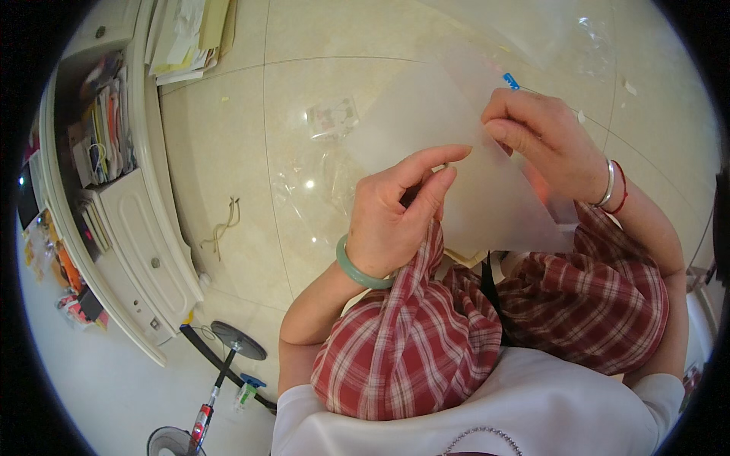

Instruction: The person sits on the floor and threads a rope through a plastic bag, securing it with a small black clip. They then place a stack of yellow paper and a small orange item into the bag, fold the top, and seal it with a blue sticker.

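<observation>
A frosted, translucent plastic sheet [487, 205], perhaps a folder, stands tilted over my lap. My right hand [547, 140], wearing a silver bangle and a red cord, is closed in a pinch at the sheet's right edge. My left hand [403, 205], with a green bangle, is in front of the sheet's left part. Its thumb and forefinger come near each other, the other fingers curled; anything held there is too small or clear to make out. Just beyond my right fingers shows a small blue plastic piece [511, 80].
Clear plastic wrappers [319, 186] lie on the tiled floor [228, 137], with a cord [223, 228] to their left. A paper stack [190, 38] is at the far left. A white cabinet [144, 235] lines the left side; a black-based stand [236, 340] is nearer.
</observation>
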Tool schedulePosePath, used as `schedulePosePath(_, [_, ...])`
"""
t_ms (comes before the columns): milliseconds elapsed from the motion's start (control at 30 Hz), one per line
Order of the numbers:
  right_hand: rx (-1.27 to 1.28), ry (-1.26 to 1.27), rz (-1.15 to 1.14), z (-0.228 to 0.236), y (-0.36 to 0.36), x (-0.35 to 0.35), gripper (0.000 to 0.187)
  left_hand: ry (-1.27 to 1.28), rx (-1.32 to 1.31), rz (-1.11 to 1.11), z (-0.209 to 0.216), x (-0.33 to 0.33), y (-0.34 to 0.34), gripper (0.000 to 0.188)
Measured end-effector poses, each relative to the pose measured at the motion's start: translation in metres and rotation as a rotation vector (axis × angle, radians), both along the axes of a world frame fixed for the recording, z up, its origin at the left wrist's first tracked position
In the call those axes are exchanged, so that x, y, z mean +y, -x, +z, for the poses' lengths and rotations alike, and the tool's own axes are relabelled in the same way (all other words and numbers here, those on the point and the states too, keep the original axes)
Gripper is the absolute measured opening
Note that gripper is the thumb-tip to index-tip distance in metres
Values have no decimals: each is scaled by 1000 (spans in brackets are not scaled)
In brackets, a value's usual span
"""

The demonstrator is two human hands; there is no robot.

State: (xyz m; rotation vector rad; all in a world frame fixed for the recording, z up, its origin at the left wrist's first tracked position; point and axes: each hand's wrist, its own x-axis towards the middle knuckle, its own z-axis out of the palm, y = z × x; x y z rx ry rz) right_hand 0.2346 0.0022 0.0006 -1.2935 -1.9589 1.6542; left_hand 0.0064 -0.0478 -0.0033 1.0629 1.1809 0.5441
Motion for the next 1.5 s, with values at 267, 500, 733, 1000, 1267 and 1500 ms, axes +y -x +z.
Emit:
schedulePosePath(267, [18, 307, -147, -23, 5, -7, 23, 330, -488, 365, -25, 9, 34, 48])
schedulePosePath(500, [-40, 356, -269, -36, -34, 15, 28, -33, 16, 752, -37, -1, 223, 32])
schedulePosePath(733, [42, 406, -323, -35, -39, 21, 32, -418, 843, 820, -41, -43, 406, 26])
schedulePosePath(1000, [118, 378, -378, -33, -36, 22, 31, -441, 1173, 523, -163, -56, 387, 36])
schedulePosePath(1267, [-168, -198, 102, 31, 23, 2, 36, -518, 248, 305, -59, 27, 116, 91])
schedulePosePath(1500, [-468, -763, 500, 38, 30, -21, 40, -1493, 695, -405, 44, 29, 70, 47])
